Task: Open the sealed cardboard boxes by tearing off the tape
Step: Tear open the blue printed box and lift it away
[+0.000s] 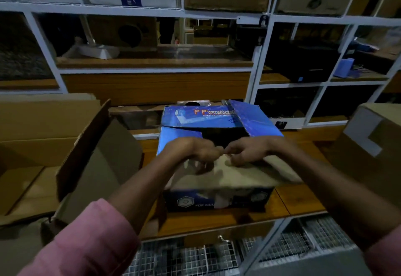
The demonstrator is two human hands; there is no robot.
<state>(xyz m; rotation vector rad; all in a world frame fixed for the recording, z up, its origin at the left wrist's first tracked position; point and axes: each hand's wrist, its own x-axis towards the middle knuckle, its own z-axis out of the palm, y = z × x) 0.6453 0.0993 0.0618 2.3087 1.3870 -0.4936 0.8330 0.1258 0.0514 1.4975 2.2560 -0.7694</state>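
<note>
Left hand (pixel 195 152) and right hand (pixel 245 153) meet fingertip to fingertip over the near edge of the blue box (pixel 217 199), both w/ fingers curled in, looks like they're pinching smth tiny btwn them, prob a bit of tape (pixel 224 156), but it's blurred and dim so can't say for sure what's in the grip. Box sits mid-counter on the wooden shelf (pixel 303 199), right in front of the person. Far flaps (pixel 256 119) are up already, dark gap showing inside; near flap (pixel 234 173) lies brown side up under the wrists. Big open brown carton (pixel 91 158) to the left, just beside; another taped carton (pixel 373 145) off to the right, apart from it. Pink sleeve (pixel 91 241) low in view. My read: they're working a tape end loose. To do it well, get a firm pinch on the free end, one hand pressing the flap flat, other pulling low and along the seam, not straight up, or the strip prob splits or rips the printed card. Steady pull, no jerking.
</note>
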